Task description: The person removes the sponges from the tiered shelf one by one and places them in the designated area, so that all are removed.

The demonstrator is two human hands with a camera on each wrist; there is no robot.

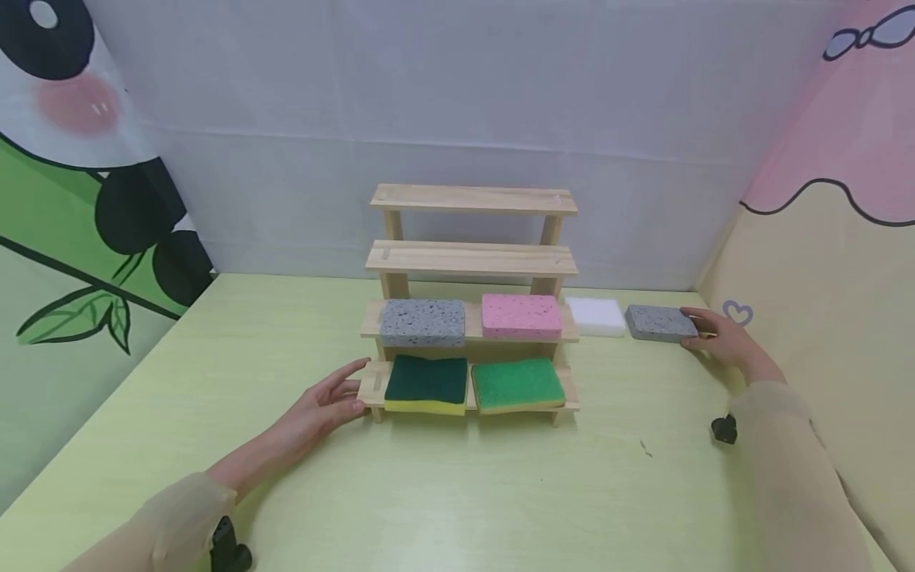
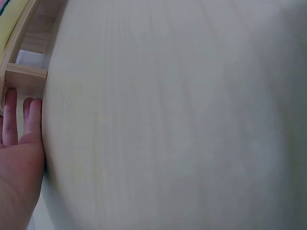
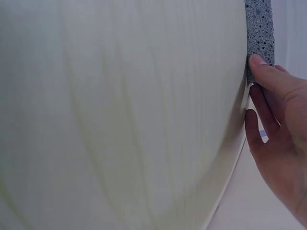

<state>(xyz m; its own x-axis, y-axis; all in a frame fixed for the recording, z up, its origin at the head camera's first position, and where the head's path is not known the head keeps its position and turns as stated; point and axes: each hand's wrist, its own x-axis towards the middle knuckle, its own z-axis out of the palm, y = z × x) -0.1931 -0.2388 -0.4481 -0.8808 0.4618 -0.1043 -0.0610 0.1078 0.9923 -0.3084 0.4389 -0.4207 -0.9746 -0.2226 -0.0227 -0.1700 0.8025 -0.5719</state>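
Note:
A stepped wooden rack stands at the middle of the table. My left hand touches the left end of its lowest step, fingers fairly straight; in the left wrist view the fingertips meet the rack's leg. At the right, my right hand pinches the right end of a grey pumice-like block on the table, thumb in front and fingers behind. A dark green and yellow scouring sponge and a brighter green sponge lie on the lowest step.
On the step above are a speckled grey block and a speckled pink block. A white sponge block lies on the table between rack and grey block. A pale back wall and a printed right wall bound the table.

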